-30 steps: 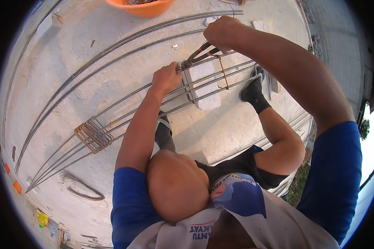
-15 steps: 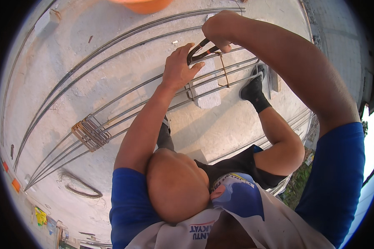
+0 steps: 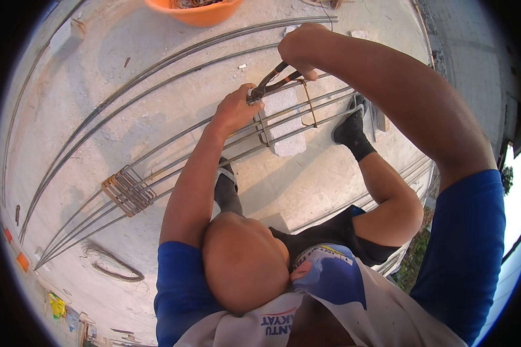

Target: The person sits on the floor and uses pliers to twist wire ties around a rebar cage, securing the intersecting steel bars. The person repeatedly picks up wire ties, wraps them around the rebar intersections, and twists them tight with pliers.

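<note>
My right hand (image 3: 303, 53) is closed round the handles of a pair of pincers (image 3: 272, 78), dark with orange bands. The pincers' jaws meet the top bar of a rebar cage, beside a square steel stirrup (image 3: 261, 128). My left hand (image 3: 235, 111) is curled over that top rebar (image 3: 185, 132), its fingertips close to the jaws; any tie wire there is too small to make out. Another rusty stirrup (image 3: 311, 104) hangs round the bars to the right. A white block (image 3: 287, 127) sits under the bars.
Several stacked stirrups (image 3: 126, 192) encircle the bars at left. A wire coil (image 3: 114, 270) lies on the concrete floor nearby. Long loose rebars (image 3: 150, 68) run along the far side, before an orange basin (image 3: 200, 16). My feet, one in a black sock (image 3: 349, 132), stand close to the cage.
My left hand has shifted slightly left and down, its fingers now curled in where the thumb stuck out. The pincers' jaws have moved down and left with it; the view has tilted slightly.
</note>
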